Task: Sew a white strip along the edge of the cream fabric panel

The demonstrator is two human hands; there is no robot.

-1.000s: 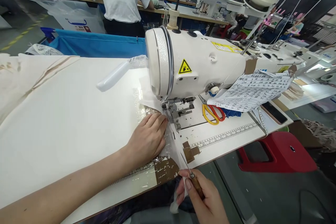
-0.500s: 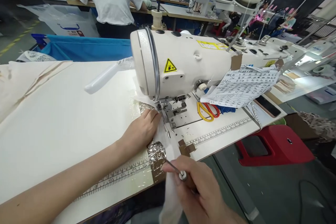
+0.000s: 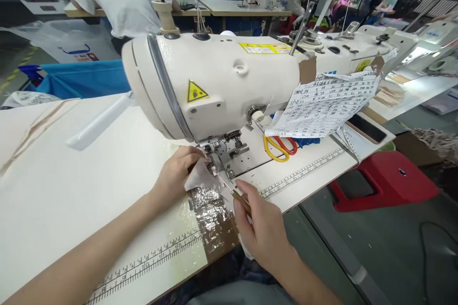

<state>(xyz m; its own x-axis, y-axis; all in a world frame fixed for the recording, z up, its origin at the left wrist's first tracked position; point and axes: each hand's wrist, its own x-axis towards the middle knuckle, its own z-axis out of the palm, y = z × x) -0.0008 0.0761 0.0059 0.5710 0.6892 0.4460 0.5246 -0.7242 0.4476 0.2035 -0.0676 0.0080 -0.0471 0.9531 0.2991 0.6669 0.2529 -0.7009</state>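
Closely, left hand [image 3: 176, 175] fingers pinch the white cloth [image 3: 199, 178]; right hand [image 3: 264, 231] fingers clasp a wooden-handled awl [image 3: 240, 199].

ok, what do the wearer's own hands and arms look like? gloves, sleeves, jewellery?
Left hand and right hand are bare: no gloves, no rings, and no watch or band at either wrist. Forearms are uncovered as far as the frame shows, with no sleeve edge in view.

Yellow-and-red scissors [image 3: 282, 146] partly under printed paper sheet [image 3: 327, 105], dark phone [image 3: 367, 127] beside it; red stool [image 3: 386, 182], blue bin [image 3: 82, 83] behind
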